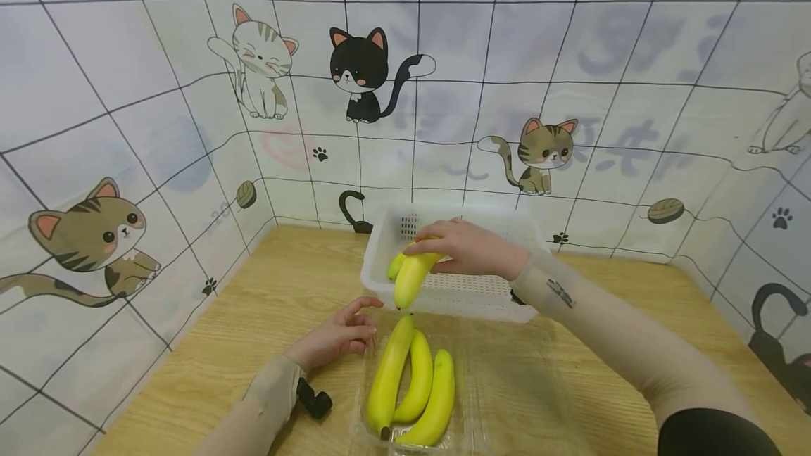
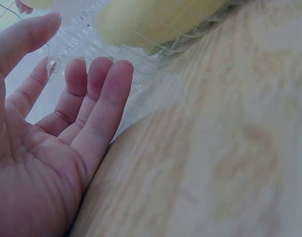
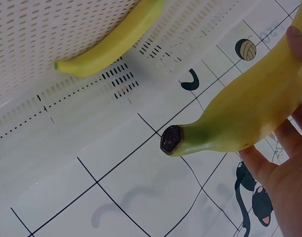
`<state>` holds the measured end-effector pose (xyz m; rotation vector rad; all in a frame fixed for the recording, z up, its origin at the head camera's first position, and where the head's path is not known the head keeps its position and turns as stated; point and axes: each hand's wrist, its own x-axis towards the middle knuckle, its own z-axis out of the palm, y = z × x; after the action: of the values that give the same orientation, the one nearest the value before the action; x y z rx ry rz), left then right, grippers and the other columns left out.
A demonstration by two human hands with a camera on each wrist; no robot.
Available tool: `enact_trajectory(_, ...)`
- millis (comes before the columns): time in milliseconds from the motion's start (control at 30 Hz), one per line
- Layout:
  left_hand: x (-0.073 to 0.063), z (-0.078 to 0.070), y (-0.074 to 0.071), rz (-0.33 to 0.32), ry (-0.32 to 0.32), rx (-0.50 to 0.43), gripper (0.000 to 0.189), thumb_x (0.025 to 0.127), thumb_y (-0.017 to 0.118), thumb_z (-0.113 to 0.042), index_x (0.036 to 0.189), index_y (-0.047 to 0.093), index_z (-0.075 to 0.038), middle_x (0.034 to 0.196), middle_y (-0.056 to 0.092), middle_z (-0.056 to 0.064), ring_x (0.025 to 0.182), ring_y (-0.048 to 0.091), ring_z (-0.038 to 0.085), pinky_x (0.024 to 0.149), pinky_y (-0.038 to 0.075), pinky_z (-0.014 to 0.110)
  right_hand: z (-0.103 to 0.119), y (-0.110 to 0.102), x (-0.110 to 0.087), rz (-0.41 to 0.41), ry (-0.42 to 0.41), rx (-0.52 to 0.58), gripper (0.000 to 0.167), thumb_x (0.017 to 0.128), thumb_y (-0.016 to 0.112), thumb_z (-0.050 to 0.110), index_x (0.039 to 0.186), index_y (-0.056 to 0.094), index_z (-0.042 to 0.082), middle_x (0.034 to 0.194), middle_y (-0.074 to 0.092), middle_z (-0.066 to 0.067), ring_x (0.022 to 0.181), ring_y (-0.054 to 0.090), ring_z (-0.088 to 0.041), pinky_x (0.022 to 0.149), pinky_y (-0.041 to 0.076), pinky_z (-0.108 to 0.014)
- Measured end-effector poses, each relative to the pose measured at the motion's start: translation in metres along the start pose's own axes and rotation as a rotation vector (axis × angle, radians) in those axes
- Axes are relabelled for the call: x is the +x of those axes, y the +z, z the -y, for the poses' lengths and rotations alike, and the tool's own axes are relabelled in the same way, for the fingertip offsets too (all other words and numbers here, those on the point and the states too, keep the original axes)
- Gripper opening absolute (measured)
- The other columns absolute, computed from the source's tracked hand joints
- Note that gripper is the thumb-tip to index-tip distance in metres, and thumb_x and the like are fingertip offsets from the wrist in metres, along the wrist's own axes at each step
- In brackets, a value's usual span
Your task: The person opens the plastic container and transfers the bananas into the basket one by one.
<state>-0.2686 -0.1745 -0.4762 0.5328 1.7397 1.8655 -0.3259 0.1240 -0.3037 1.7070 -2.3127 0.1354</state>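
A yellow banana (image 1: 415,279) is gripped by my right hand (image 1: 470,248) above the near edge of a white perforated basket (image 1: 374,259). Its dark stem end shows plainly in the right wrist view, with the fingers (image 3: 262,165) around the body. Another banana (image 3: 111,47) lies inside the basket. Below, several bananas (image 1: 388,378) sit side by side in a clear plastic clamshell box (image 1: 469,400). My left hand (image 1: 338,335) rests on the table beside the box's left edge, fingers loosely bent and holding nothing. In the left wrist view its fingertips (image 2: 120,74) are close to the clear wall.
The wooden table (image 1: 304,266) runs back to walls covered with cat-patterned grid sheeting (image 1: 456,41). The basket stands against the back wall. To the right of the bananas the clear box's other half (image 1: 519,385) lies flat. A black camera mount (image 1: 314,400) is on my left wrist.
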Motion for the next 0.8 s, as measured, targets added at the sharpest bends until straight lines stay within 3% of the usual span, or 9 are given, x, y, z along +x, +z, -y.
enact_trajectory(467, -0.002, 0.000, 0.001, -0.011, -0.016, -0.021, 0.053, 0.097, 0.061, -0.015, 0.142, 0.035, -0.016, 0.098, 0.051, 0.008, 0.080, 0.055, 0.018, 0.071, 0.048, 0.030, -0.022, 0.013, 0.010, 0.092, 0.092, 0.047, 0.053, 0.084, 0.078, 0.017, 0.133, 0.059, 0.022, 0.124, 0.060, -0.003, 0.107, 0.058, -0.020, 0.091, 0.048, -0.037)
enact_trajectory(800, -0.001, -0.001, 0.000, 0.000, -0.009, -0.014, 0.055, 0.096, 0.062, -0.016, 0.143, 0.033, -0.014, 0.096, 0.051, 0.008, 0.080, 0.057, 0.018, 0.071, 0.048, 0.030, -0.029, 0.019, 0.013, 0.077, 0.126, 0.044, 0.053, 0.082, 0.079, 0.015, 0.131, 0.061, 0.022, 0.124, 0.061, -0.005, 0.109, 0.058, -0.022, 0.092, 0.047, -0.040)
